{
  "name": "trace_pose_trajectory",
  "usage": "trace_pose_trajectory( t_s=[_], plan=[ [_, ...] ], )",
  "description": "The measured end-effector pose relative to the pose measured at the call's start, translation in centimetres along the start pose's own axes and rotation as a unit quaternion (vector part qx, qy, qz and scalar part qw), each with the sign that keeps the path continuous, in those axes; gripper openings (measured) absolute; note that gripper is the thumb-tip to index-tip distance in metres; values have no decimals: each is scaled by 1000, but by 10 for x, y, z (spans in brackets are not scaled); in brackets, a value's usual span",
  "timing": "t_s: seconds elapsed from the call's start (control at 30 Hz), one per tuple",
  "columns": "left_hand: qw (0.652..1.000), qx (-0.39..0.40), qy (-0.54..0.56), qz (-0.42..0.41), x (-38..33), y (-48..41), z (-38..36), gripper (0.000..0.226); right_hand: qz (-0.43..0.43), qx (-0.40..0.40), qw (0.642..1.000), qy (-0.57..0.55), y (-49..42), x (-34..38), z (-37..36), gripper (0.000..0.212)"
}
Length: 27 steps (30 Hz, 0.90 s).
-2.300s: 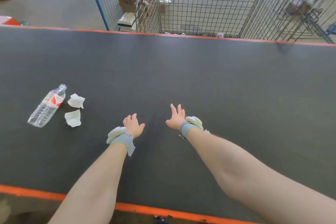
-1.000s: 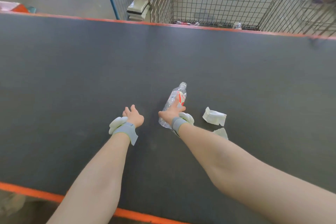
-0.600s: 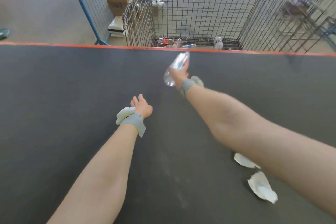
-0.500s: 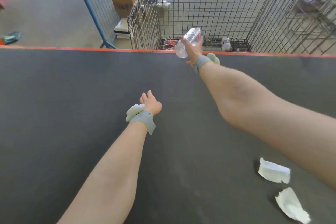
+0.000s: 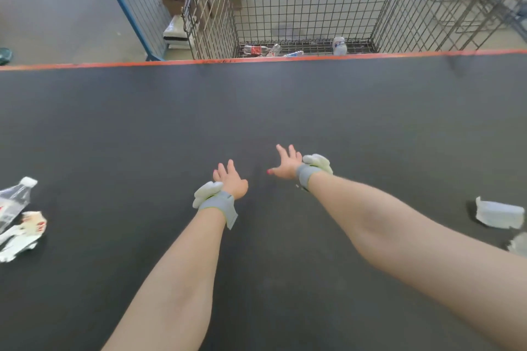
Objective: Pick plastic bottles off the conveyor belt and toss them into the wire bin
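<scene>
Clear bottle (image 5: 259,50) now in wire bin (image 5: 302,3), right hand (image 5: 286,165) grip newly open, empty.

head cam | looks forward-down (wide-angle) | conveyor belt (image 5: 285,108) close, wire bin (image 5: 299,3) beyond
</scene>
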<state>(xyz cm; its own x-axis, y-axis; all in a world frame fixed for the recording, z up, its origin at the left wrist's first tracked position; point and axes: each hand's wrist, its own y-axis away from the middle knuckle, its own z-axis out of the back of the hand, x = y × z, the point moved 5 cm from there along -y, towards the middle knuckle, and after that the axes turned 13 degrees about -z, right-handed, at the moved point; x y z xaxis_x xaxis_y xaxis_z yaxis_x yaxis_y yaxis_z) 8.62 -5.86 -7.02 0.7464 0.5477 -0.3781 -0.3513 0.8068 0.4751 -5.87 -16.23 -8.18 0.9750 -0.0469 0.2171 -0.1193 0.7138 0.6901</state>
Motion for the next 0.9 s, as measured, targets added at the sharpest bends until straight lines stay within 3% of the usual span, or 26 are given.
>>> trace_pose_trajectory(
  t_s=[0.1, 0.23, 0.33, 0.4, 0.57, 0.9],
  plan=[
    [999, 31, -21, 29, 34, 44, -31, 76, -6, -8, 997, 82, 29, -48, -54, 85],
    [998, 14, -24, 59, 69, 75, -53, 75, -22, 25, 994, 101, 51, -83, -98, 83],
    [998, 14, -39, 36, 83, 99, -74, 75, -27, 25, 982, 187, 64, -106, -97, 89],
    [999, 26, -33, 25, 84, 106, -81, 74, -54, 34, 983, 173, 62, -115, -77, 88],
    [1000, -14, -9, 5, 70, 113, -66, 71, -22, 13, 994, 105, 91, -90, -43, 80],
    [993, -93, -56, 54, 119, 110, -14, 77, 67, 51, 992, 95, 125, -29, -90, 80]
  ],
)
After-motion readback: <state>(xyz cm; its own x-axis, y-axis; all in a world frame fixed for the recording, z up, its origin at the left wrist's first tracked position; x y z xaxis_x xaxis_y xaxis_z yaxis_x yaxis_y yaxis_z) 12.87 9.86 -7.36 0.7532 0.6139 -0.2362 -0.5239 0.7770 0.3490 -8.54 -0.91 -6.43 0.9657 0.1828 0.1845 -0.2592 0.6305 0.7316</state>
